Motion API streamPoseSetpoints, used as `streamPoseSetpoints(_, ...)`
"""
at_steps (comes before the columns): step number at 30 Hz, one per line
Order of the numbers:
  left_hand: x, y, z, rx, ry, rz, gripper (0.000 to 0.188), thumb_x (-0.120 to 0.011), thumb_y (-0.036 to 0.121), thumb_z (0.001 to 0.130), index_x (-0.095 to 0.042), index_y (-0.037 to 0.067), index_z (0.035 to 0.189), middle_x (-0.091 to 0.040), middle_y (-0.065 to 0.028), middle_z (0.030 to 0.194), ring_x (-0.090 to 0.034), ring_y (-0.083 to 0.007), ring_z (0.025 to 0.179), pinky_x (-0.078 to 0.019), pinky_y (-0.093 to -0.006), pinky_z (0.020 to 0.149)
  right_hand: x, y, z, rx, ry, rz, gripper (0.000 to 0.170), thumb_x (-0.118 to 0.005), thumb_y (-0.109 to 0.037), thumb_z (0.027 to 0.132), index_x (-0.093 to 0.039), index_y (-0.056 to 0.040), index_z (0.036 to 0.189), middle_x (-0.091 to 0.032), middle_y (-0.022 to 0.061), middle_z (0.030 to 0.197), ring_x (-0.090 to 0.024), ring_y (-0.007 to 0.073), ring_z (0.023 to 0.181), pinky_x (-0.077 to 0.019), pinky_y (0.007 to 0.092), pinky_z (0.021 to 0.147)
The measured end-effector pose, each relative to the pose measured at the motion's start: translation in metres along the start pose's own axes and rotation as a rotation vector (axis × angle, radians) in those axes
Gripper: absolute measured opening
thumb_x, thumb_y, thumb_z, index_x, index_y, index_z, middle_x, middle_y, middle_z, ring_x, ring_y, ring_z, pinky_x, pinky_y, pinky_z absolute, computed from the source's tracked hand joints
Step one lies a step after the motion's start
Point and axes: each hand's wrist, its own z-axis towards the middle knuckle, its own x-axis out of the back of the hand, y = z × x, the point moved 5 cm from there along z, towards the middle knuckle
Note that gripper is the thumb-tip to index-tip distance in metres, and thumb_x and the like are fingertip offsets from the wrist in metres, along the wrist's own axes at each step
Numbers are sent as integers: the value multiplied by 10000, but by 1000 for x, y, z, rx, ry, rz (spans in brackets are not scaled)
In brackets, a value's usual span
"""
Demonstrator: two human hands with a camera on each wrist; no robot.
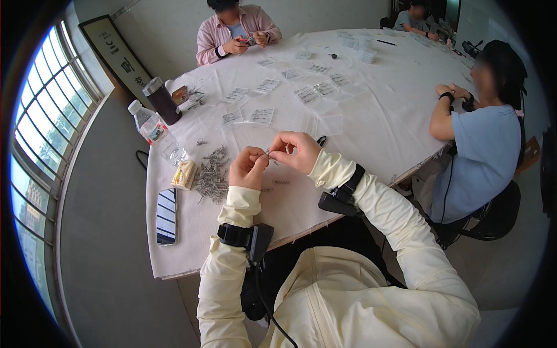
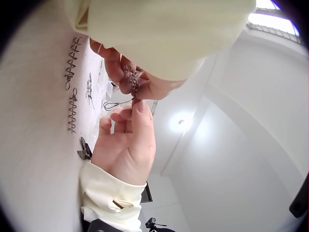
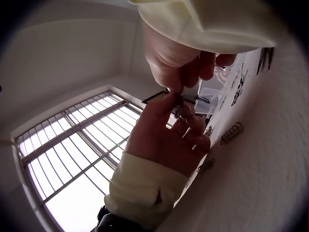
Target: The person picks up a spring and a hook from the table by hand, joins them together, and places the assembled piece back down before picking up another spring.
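Note:
Both hands meet fingertip to fingertip above the pale cloth. The left hand pinches a small coiled wire spring between thumb and fingers. The right hand pinches a thin wire piece with a looped end against the spring's end; the fingertips hide where they meet. On the cloth near the hands lie loose springs, also seen in the right wrist view as a coil. A heap of springs is left of the left hand.
Around the left side stand a plastic bottle, dark flask, tissue pack and phone. Beyond the hands lie clear trays and black-handled pliers. Several people sit around the table.

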Motion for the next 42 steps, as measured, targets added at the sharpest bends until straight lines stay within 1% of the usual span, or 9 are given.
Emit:
streamPoseSetpoints(4, -2, 4, -1, -2, -3, -21, 51, -625, 45, 881, -620, 17, 923, -596, 30, 765, -526, -44, 702, -420, -190, 649, -3, 4, 1, -28, -7, 56, 134, -654, -182, 881, -647, -49, 890, -640, -4, 746, -561, 77, 689, -423, 256, 624)
streamPoseSetpoints(6, -2, 4, -1, 1, -12, -21, 51, -624, 45, 882, -621, 16, 924, -597, 30, 768, -528, -46, 706, -423, -192, 656, -7, 10, 0, -94, -65, 284, 137, -629, -178, 902, -630, -42, 917, -616, -15, 783, -549, 65, 733, -435, 248, 675)
streamPoseSetpoints(9, -1, 4, -1, 12, -39, -8, 64, -617, 64, 900, -615, 15, 940, -601, 17, 789, -538, -62, 738, -433, -207, 692, -10, 13, 1, -70, -183, 387, 161, -589, -173, 942, -590, -27, 1009, -569, -28, 882, -521, 51, 812, -424, 207, 743)
streamPoseSetpoints(12, -3, 4, -2, 24, -61, 8, 88, -616, 79, 918, -612, 12, 974, -615, 2, 825, -553, -76, 779, -444, -220, 731, -9, 9, 1, -103, -203, 500, 152, -562, -169, 956, -586, -29, 1008, -557, -33, 879, -506, 46, 834, -419, 205, 761)
streamPoseSetpoints(23, -2, 5, -2, 18, -75, 93, 98, -640, 61, 913, -638, 1, 990, -637, 14, 864, -563, -59, 824, -444, -211, 755, -6, 9, 1, -68, -156, 232, 174, -555, -187, 965, -571, -16, 987, -506, -40, 824, -435, 38, 749, -386, 205, 688)
streamPoseSetpoints(28, 0, 10, -5, 127, -30, -42, 62, -617, 122, 910, -639, 71, 937, -599, 49, 817, -517, -31, 746, -381, -189, 658, -9, 5, 1, -54, -174, 240, 166, -547, -187, 968, -569, -22, 961, -483, -44, 797, -412, 42, 714, -368, 215, 647)
streamPoseSetpoints(31, -1, 11, -7, 159, -5, -87, 59, -614, 144, 909, -642, 96, 929, -590, 54, 821, -499, -25, 737, -357, -186, 634, -9, 4, 0, -70, -192, 246, 147, -555, -169, 960, -578, -24, 960, -506, -42, 810, -436, 40, 728, -386, 211, 667)
streamPoseSetpoints(36, 2, 14, -5, 90, 39, -117, 74, -621, 119, 911, -643, 50, 928, -585, 57, 809, -496, -30, 742, -367, -182, 651, -8, 18, 1, -88, -124, 336, 157, -591, -139, 925, -630, -9, 1002, -663, 35, 917, -606, 96, 871, -472, 248, 790)
streamPoseSetpoints(42, 6, 13, -3, 50, 54, -156, 82, -637, 126, 909, -643, 58, 955, -593, 51, 821, -512, -41, 757, -384, -195, 670, -15, 16, -2, -186, -237, 371, 198, -610, -77, 898, -632, 2, 1079, -687, 90, 1017, -637, 159, 986, -486, 306, 914)
